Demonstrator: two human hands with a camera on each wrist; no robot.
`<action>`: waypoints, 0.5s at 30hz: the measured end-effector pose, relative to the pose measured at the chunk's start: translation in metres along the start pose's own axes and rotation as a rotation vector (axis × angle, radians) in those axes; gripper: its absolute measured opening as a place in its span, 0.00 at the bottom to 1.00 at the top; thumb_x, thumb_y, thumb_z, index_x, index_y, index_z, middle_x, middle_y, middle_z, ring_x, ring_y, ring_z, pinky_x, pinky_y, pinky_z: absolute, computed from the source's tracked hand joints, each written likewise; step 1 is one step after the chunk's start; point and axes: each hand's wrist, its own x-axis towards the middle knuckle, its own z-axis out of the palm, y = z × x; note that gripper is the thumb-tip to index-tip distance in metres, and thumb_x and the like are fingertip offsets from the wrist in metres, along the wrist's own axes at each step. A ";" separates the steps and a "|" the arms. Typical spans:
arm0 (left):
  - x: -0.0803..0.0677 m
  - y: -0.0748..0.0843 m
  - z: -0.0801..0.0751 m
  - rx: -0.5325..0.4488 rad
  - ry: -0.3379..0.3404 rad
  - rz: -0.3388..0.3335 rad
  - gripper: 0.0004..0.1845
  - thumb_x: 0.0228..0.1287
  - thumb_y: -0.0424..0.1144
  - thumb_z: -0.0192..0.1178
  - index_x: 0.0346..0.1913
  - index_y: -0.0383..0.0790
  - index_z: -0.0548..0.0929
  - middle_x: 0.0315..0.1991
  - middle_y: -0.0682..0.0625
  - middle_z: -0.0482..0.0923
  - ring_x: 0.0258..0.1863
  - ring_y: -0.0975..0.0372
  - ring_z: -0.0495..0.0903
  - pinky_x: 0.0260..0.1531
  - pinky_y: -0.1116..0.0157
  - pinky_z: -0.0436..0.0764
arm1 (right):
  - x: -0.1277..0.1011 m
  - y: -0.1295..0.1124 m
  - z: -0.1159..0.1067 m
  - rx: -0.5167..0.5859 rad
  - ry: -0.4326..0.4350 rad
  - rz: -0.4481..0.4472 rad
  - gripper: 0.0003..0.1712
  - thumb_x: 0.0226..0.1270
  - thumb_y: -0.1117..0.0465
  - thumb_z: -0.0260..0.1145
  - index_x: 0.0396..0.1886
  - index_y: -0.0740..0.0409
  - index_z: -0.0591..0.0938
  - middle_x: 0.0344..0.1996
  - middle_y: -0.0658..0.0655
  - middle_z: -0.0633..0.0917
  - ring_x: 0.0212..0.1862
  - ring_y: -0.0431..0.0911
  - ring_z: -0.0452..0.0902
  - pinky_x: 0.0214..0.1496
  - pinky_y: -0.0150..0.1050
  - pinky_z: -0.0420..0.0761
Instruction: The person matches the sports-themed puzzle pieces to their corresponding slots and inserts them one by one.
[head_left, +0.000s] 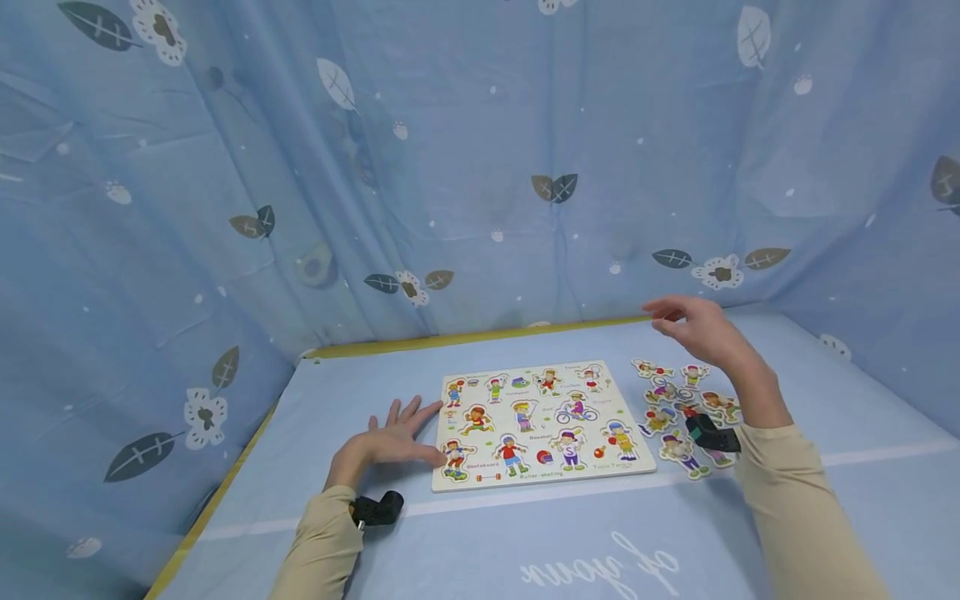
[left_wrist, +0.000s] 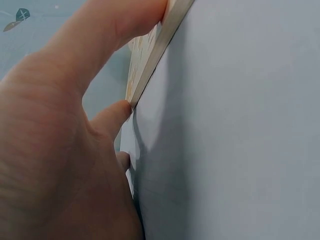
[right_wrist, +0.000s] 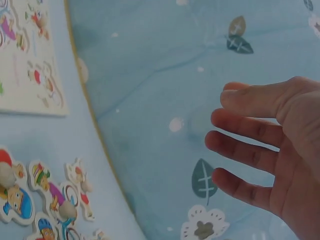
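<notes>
A cream puzzle board (head_left: 491, 442) printed with cartoon children at sports lies flat on the table. My left hand (head_left: 390, 437) touches its left edge with spread fingers, the thumb at the lower left corner beside the skateboard figure. In the left wrist view the thumb and index fingertip meet the board's side (left_wrist: 159, 47). Above the table's back right hangs my right hand (head_left: 699, 329), fingers loosely bent and holding nothing. Beneath and in front of it, several loose puzzle pieces (head_left: 678, 452) lie heaped right of the board; the right forearm and wrist camera hide some of them.
A light blue cloth (head_left: 480, 542) with white lettering covers the table. Its yellow border (head_left: 450, 340) runs along the back and left. Blue patterned curtains (head_left: 465, 167) stand behind and on both sides. Black cameras (head_left: 378, 508) are strapped at both wrists.
</notes>
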 end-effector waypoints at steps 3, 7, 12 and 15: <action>0.000 0.000 0.001 -0.004 -0.005 -0.003 0.59 0.44 0.72 0.64 0.79 0.58 0.52 0.80 0.40 0.38 0.77 0.37 0.31 0.67 0.30 0.34 | 0.000 0.012 0.000 -0.004 0.013 0.019 0.20 0.76 0.61 0.57 0.62 0.67 0.76 0.54 0.70 0.80 0.55 0.62 0.75 0.53 0.61 0.76; 0.002 -0.001 0.001 0.002 -0.007 -0.006 0.59 0.44 0.72 0.64 0.79 0.59 0.51 0.80 0.41 0.38 0.77 0.38 0.31 0.68 0.30 0.35 | 0.000 0.027 0.003 -0.011 0.011 0.067 0.21 0.76 0.60 0.57 0.62 0.68 0.75 0.53 0.71 0.80 0.54 0.63 0.74 0.53 0.61 0.76; 0.001 -0.001 0.000 0.005 -0.005 -0.005 0.59 0.44 0.72 0.64 0.79 0.58 0.51 0.80 0.41 0.38 0.77 0.38 0.31 0.67 0.29 0.35 | 0.001 0.042 0.009 -0.011 -0.018 0.127 0.24 0.76 0.57 0.58 0.63 0.69 0.74 0.54 0.72 0.78 0.55 0.65 0.74 0.53 0.61 0.77; 0.001 -0.001 0.000 0.006 -0.004 -0.001 0.59 0.44 0.72 0.64 0.79 0.58 0.52 0.80 0.41 0.38 0.77 0.37 0.31 0.67 0.29 0.35 | 0.000 0.052 0.013 -0.009 -0.040 0.159 0.25 0.75 0.57 0.57 0.64 0.70 0.73 0.56 0.73 0.77 0.57 0.67 0.72 0.55 0.62 0.76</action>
